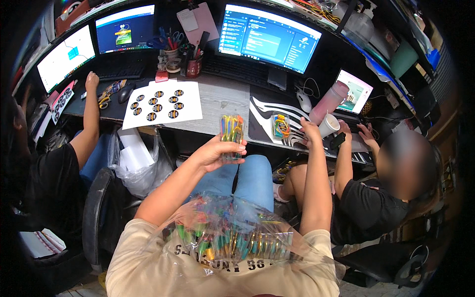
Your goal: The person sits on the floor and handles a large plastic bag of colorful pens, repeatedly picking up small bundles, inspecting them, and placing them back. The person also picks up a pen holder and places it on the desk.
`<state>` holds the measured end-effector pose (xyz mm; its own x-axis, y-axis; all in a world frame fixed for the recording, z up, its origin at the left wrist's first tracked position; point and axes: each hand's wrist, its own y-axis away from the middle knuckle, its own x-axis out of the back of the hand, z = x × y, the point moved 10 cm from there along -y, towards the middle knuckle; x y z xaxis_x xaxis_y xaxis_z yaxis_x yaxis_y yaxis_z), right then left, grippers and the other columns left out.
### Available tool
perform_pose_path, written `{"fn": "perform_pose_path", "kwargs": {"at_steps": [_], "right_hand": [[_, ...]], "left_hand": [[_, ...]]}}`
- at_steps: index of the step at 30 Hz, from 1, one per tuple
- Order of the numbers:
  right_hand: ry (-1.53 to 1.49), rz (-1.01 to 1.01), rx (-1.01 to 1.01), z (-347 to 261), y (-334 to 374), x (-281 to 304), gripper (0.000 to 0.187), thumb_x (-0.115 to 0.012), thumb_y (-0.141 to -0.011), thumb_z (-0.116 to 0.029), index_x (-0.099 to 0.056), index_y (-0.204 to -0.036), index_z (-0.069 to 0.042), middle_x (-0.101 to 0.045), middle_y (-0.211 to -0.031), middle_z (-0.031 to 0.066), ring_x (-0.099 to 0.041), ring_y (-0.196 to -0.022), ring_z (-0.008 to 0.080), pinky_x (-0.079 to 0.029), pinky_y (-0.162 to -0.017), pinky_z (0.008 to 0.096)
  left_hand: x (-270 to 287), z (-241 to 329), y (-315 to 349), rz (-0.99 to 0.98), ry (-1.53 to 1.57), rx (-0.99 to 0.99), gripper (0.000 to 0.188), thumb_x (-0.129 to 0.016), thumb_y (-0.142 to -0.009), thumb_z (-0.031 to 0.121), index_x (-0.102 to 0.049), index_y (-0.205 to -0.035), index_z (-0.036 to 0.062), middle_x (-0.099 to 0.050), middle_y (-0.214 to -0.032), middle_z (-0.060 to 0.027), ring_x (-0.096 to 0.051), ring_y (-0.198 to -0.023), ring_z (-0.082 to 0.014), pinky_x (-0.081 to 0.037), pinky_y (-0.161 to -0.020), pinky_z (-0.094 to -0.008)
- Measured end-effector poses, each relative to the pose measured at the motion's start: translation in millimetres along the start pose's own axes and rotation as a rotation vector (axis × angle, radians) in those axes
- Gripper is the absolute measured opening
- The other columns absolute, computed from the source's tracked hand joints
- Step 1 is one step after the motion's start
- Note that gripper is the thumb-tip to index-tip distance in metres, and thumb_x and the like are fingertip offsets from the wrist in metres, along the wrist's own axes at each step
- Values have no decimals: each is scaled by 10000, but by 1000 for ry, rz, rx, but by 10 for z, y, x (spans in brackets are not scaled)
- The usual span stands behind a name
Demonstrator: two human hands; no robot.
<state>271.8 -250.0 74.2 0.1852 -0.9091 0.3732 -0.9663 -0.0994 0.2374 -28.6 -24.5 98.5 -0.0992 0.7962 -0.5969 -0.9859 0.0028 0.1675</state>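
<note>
My left hand (221, 152) is closed around a small clear pack (231, 133) of yellow, blue and orange pieces, held upright above my lap. My right hand (310, 132) is over the desk's front edge, fingers loosely stretched and nothing visible in them. Just right of its fingers is a white cup (328, 125). To its left, a similar clear pack (280, 126) with yellow, orange and teal pieces lies on a black-and-white mat (258, 119). Against my body rests a large clear plastic bag (277, 222) with several such colourful packs inside; their exact kind is unclear.
A white sheet (190, 111) with round black stickers lies on the grey desk (225, 96). Monitors (269, 37), pen holders (194, 67) and a pink tumbler (329, 101) stand behind. People sit on both sides; the right one holds a phone (337, 141). A plastic bag (141, 168) hangs below the desk.
</note>
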Motion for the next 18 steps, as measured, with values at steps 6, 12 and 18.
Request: {"fn": "perform_pose_path", "kwargs": {"at_steps": [6,12,18], "right_hand": [[-650,-339,-11,-286,443,-13,306,-557,-930,-167,-497,-1221,-95,-675,-1068,82,-532,-609,135,-417,-471,283],[-695,-703,403,-1149,1452,-386,265,-636,-797,72,-534,-994,-73,-645,-1165,206,-652,-636,136,-436,-380,181],[-72,-914,827,-1721,2516,-808,304,-798,-715,-84,-582,-929,-68,-696,-1104,116,-618,-720,107,-473,-589,234]], "left_hand": [[17,45,19,22,-12,-16,500,-754,-752,37,-534,-1201,31,-608,-1098,-54,-663,-963,-195,-554,-888,-477],[-122,34,43,-64,-72,16,530,-771,-733,27,-525,-1202,16,-590,-1104,-76,-660,-934,-191,-571,-848,-395],[-295,3,106,-173,-229,84,789,-820,-687,57,-383,-1343,31,-511,-1085,-68,-585,-903,-159,-523,-763,-312]]}}
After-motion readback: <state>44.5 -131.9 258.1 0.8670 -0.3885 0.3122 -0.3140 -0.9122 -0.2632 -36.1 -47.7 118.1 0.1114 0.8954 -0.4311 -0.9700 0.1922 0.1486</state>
